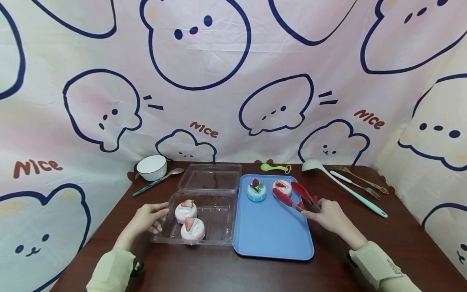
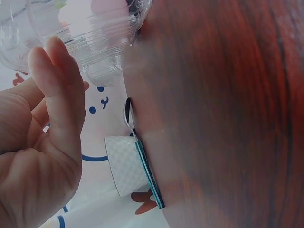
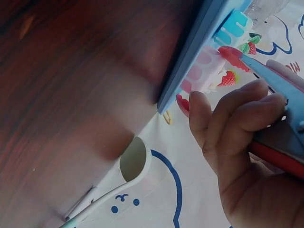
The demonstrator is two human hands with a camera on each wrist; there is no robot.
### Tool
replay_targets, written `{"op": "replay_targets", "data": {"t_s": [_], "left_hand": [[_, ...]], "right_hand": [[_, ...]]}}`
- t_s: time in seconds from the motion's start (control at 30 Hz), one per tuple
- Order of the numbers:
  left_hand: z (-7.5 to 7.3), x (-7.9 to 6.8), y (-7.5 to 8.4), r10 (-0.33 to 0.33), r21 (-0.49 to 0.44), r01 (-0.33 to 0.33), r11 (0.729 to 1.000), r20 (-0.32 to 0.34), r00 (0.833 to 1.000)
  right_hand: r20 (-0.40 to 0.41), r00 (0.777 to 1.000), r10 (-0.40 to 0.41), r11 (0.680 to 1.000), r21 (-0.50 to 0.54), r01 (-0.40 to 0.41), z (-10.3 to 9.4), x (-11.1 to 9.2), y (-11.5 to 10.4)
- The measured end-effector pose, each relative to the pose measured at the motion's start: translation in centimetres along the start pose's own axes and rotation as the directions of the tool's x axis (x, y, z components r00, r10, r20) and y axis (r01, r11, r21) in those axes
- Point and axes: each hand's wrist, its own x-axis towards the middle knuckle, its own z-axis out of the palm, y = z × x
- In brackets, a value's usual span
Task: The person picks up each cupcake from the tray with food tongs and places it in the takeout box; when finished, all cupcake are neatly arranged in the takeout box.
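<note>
My right hand [image 1: 330,217] grips a pair of tongs [image 1: 283,197] with red tips. The spread tips stand on either side of a pink strawberry-topped cake [image 1: 282,185] at the back right of the blue tray [image 1: 273,235]. Beside it on the tray sits a blue cake [image 1: 257,194] with a berry and leaves. My left hand [image 1: 144,221] is at the left rim of a clear plastic box [image 1: 219,233], its fingers loosely extended by the wall. Inside that box, two pink strawberry-topped cakes [image 1: 192,232] lie at the left, and its lid [image 1: 209,178] is folded back.
Behind my left hand are a white bowl [image 1: 151,168] and a spoon [image 1: 157,181]. Green measuring spoons [image 1: 273,167] lie behind the tray. To its right lie a ladle [image 1: 346,184], a white-handled fork [image 1: 354,181] and a gold fork [image 1: 365,180]. A printed cloth hangs behind the table.
</note>
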Motion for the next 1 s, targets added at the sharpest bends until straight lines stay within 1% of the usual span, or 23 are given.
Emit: {"op": "replay_targets", "data": {"t_s": [0.33, 0.7, 1.0], "left_hand": [[-0.03, 0.17, -0.07, 0.0, -0.003, 0.0, 1.0, 0.002, 1.0], [-0.1, 0.29, -0.03, 0.003, 0.008, -0.003, 1.0, 0.005, 1.0], [-0.05, 0.32, -0.3, 0.016, 0.001, -0.016, 1.0, 0.007, 1.0]], "right_hand": [[0.027, 1.0, -0.01, 0.999, 0.034, 0.009, 0.01, -0.32, -0.22], [-0.001, 0.999, -0.035, 0.999, 0.011, 0.035, 0.29, -0.51, 0.06], [-0.053, 0.996, -0.068, 0.998, 0.006, 0.068, -0.05, -0.65, -0.17]]}}
